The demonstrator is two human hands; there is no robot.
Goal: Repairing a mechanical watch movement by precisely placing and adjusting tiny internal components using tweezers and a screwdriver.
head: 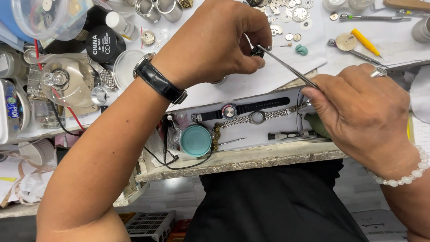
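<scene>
My left hand, with a black-strapped wristwatch on its wrist, pinches a small dark watch part between thumb and fingers above the white work mat. My right hand, wearing a ring and a white bead bracelet, grips metal tweezers whose tips touch that small part. Below the hands, an open drawer holds a black-strapped watch and a metal-bracelet watch.
A teal round lid and black cable lie in the drawer. Loose gears and dials, a yellow-handled tool, a teal lump, metal cups, a black container and a glass dome crowd the bench.
</scene>
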